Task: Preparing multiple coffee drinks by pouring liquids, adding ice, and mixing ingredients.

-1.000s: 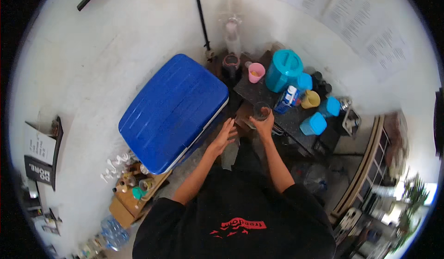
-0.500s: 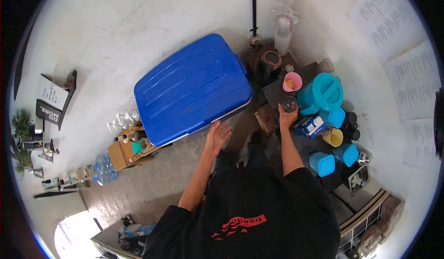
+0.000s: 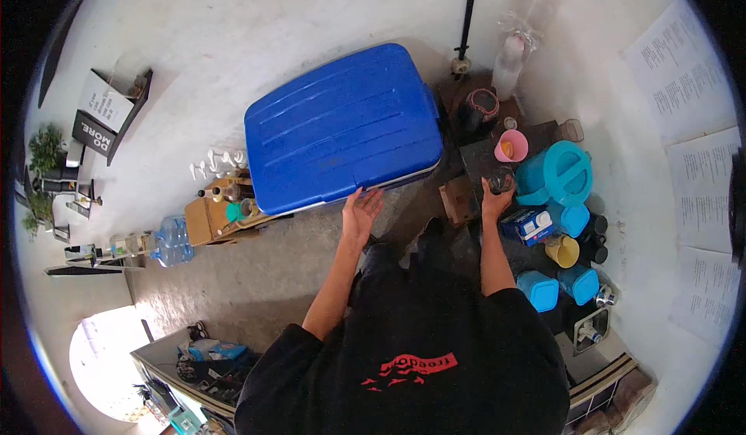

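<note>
My left hand (image 3: 360, 213) is turned palm up with its fingers stretched out. Its fingertips are at the front edge of a large blue cooler (image 3: 342, 128), whose lid is down; whether they touch the rim I cannot tell. On the right, my right hand (image 3: 496, 204) has its fingers around a clear drinking glass (image 3: 503, 178) at the dark counter's left side. Just beyond the glass stands a pink cup (image 3: 511, 146) with something orange in it. A turquoise lidded pitcher (image 3: 556, 172) is right of the glass, and a blue-and-white carton (image 3: 528, 225) stands nearer me.
Along the counter are a yellow cup (image 3: 562, 251) and several blue lidded containers (image 3: 538, 290). A small sink (image 3: 592, 330) lies at the near right. A black jar-like appliance (image 3: 477, 111) stands in the corner. Left of the cooler are bottles by a cardboard box (image 3: 203, 222) and large water bottles (image 3: 171, 241).
The view has shifted, so the cooler and counter sit farther right in the picture. My left hand remains at the cooler's front edge, and my right hand still holds the glass.
</note>
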The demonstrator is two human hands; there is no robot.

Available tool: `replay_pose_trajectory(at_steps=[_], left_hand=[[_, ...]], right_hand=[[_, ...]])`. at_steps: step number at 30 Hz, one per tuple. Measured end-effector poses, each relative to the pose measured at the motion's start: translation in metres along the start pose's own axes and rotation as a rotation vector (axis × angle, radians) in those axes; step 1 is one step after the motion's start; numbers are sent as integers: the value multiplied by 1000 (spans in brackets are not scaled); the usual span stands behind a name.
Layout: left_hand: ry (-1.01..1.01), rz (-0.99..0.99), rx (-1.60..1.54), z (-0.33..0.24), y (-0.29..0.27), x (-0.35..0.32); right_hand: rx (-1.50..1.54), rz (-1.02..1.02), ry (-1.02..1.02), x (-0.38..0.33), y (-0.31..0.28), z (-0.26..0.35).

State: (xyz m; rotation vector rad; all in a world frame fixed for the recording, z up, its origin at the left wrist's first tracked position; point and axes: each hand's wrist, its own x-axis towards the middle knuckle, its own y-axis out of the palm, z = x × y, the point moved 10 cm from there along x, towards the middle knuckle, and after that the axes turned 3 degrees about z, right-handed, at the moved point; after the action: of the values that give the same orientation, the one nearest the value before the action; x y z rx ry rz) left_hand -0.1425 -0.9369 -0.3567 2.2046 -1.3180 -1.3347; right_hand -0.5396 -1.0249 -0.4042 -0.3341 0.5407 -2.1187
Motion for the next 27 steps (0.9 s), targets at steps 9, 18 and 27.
replay_pose_trajectory(at_steps=[9,18,27], left_hand=[[70,-109,-173,-1,-21,6],[715,137,251,-150,101,-25],[720,236,690,-284,224,-10]], right_hand=[[1,44,130,-8,12,-14],[517,824,679,-84,98,-60],[541,1025,207,-55,111,163]])
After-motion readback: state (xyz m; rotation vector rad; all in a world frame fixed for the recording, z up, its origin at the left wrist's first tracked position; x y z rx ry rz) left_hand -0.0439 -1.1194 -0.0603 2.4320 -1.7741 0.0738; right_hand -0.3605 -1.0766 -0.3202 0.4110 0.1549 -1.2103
